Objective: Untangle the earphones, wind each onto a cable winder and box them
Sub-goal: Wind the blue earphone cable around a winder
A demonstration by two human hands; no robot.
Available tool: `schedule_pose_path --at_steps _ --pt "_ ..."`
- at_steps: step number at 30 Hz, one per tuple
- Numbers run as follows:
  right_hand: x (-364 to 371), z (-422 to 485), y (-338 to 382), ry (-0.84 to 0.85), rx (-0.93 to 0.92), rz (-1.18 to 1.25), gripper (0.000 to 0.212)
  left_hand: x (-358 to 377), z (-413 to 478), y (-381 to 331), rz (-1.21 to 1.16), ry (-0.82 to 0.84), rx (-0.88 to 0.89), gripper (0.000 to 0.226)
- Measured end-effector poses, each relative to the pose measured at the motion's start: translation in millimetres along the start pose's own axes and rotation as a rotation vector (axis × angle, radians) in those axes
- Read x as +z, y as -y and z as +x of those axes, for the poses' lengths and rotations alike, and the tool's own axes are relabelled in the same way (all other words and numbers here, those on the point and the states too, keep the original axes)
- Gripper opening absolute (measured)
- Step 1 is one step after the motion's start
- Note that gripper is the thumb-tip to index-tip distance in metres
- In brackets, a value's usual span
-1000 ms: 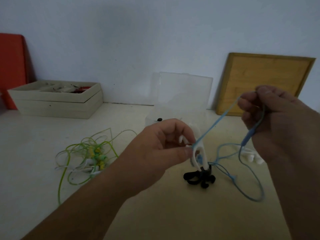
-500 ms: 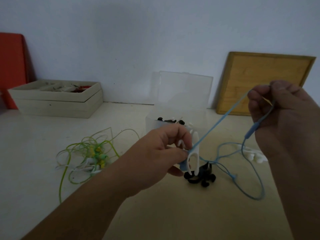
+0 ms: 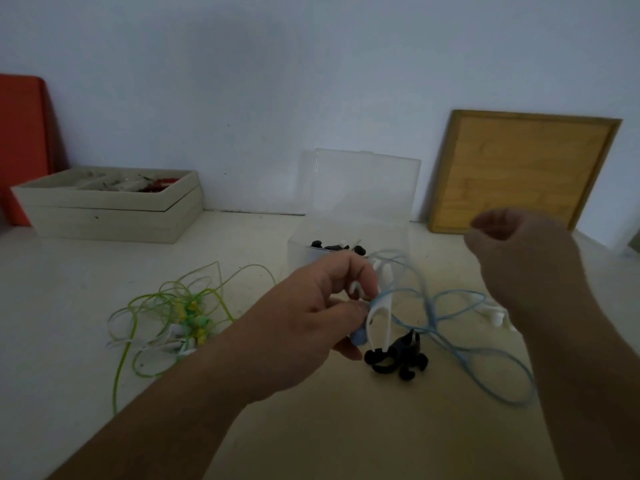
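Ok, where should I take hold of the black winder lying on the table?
Probably pinch the black winder by its raised back part, coming from above on the near side: its hooked arms lie flat on the table, and the blue cable crosses right behind it.

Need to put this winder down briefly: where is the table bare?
Bare: the table between the wooden trays and the clear box, and the near part below the black winders. Crowded: green tangle at left, blue cable loops at right.

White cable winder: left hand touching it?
Touching. Head view: the left hand pinches the white cable winder between thumb and fingers.
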State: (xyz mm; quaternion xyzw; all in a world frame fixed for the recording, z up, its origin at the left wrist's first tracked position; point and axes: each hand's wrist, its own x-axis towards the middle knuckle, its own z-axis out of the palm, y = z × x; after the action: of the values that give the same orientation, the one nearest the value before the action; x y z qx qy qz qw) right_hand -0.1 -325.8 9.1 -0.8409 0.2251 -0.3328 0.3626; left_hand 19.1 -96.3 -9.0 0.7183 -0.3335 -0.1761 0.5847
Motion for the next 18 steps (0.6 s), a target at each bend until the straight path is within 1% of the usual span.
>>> schedule_pose_path --at_steps 1,2,3,5,7,9,10,12,13,15,16,18 --pt "-2 -5 6 0.002 -0.087 -0.031 0.005 0 0 1 -0.002 -0.002 0.002 0.019" --pt "-3 -9 12 0.061 -0.168 0.014 0.009 0 0 1 -0.004 -0.004 0.004 0.020" --pt "-4 -15 18 0.177 -0.230 0.118 0.014 0 0 2 -0.003 -0.007 0.007 0.020" --pt "-3 -28 27 0.502 -0.290 0.291 0.034 -1 1 2 -0.005 -0.013 0.014 0.020" --pt "-1 -31 25 0.737 -0.312 0.268 0.052 -3 0 1 -0.016 -0.014 0.025 0.018" --pt "3 -28 23 0.896 -0.315 0.202 0.067 -5 0 -1 -0.019 -0.013 0.035 0.016" --pt "4 -26 21 0.959 -0.316 0.181 0.065 -6 0 -1 -0.014 -0.013 0.037 0.015" --pt "5 -23 19 1.025 -0.329 0.192 0.041 -9 -1 -2 -0.013 -0.009 0.040 0.015" --pt "5 -22 18 1.029 -0.327 0.205 0.028 -10 -1 -2 -0.021 -0.008 0.041 0.015" --pt "4 -20 14 0.984 -0.306 0.239 0.006 -12 -1 -2 -0.037 -0.011 0.035 0.015" --pt "3 -19 12 0.945 -0.292 0.253 0.006 -12 -2 -2 -0.032 -0.011 0.029 0.016" --pt "2 -16 8 0.908 -0.238 0.327 0.014 -12 -2 -3 -0.005 -0.001 0.019 0.017"
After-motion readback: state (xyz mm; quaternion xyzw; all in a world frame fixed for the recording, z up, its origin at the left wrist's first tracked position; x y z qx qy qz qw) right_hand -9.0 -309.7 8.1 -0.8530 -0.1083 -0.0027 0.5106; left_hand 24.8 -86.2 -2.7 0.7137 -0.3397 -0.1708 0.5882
